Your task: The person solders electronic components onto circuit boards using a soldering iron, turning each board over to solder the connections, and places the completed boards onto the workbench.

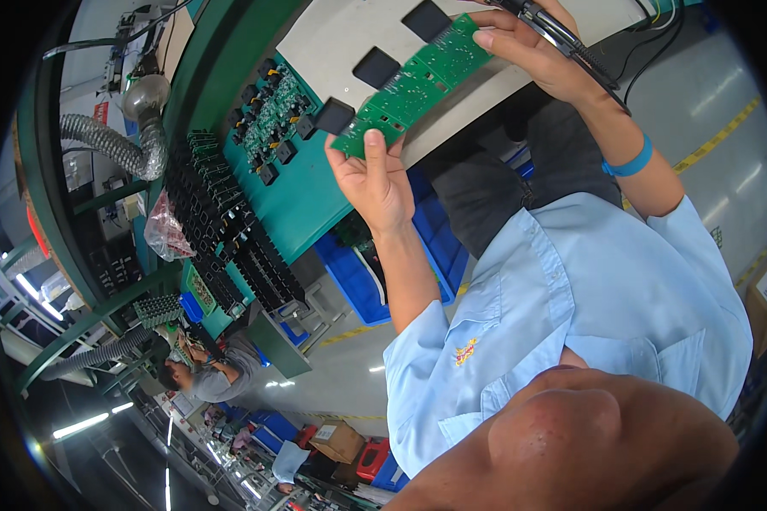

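Note:
A long green circuit board (413, 85) is held up at a slant over the bench, solder joints facing me. Several black square blocks, such as this black block (376, 67), stick out along its far edge. My left hand (375, 175) pinches its lower left end, thumb on the face. At the upper right end, my right hand (537, 53) grips the board with thumb and fingers. A black pen-like tool with a coiled cord (562, 38) lies across the right hand; whether the hand also holds it cannot be made out.
Populated boards (273, 119) lie on a teal mat (311, 209) at left, next to black racks (239, 238) and a clear plastic bag (167, 228). Blue bins (349, 285) stand below the bench edge. A silver duct (111, 145) hangs far left; a co-worker (213, 379) sits beyond.

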`<action>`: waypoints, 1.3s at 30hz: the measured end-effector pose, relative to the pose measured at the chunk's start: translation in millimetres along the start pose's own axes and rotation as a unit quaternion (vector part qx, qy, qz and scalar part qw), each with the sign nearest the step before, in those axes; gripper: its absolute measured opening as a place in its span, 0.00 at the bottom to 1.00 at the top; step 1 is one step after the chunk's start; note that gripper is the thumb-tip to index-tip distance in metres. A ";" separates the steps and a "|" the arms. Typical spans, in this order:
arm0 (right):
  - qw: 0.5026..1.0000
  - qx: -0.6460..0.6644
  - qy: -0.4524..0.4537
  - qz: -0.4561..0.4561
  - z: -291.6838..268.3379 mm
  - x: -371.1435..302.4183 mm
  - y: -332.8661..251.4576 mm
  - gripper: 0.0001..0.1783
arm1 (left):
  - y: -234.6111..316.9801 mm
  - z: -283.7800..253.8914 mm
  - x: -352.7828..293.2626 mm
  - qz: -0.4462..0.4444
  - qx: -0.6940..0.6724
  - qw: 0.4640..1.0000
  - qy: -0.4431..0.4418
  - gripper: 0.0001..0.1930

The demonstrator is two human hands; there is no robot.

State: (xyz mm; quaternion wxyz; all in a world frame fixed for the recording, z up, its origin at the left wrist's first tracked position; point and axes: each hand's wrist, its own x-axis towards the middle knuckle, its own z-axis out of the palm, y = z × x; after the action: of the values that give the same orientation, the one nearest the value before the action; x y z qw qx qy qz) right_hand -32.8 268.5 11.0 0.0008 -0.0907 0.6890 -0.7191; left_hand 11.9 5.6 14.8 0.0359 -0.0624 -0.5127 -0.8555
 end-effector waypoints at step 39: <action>0.920 -0.126 -0.017 -0.370 4.6 -53.8 -12.7 0.22 | 33.4 31.7 50.9 -0.094 0.280 0.952 -0.085 0.19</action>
State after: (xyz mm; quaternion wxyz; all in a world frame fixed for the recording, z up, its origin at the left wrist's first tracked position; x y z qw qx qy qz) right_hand 22.3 271.3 16.8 -0.2652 -0.3505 0.6913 -0.5735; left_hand -32.1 17.9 66.1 -0.0724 -0.0741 -0.7365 -0.6685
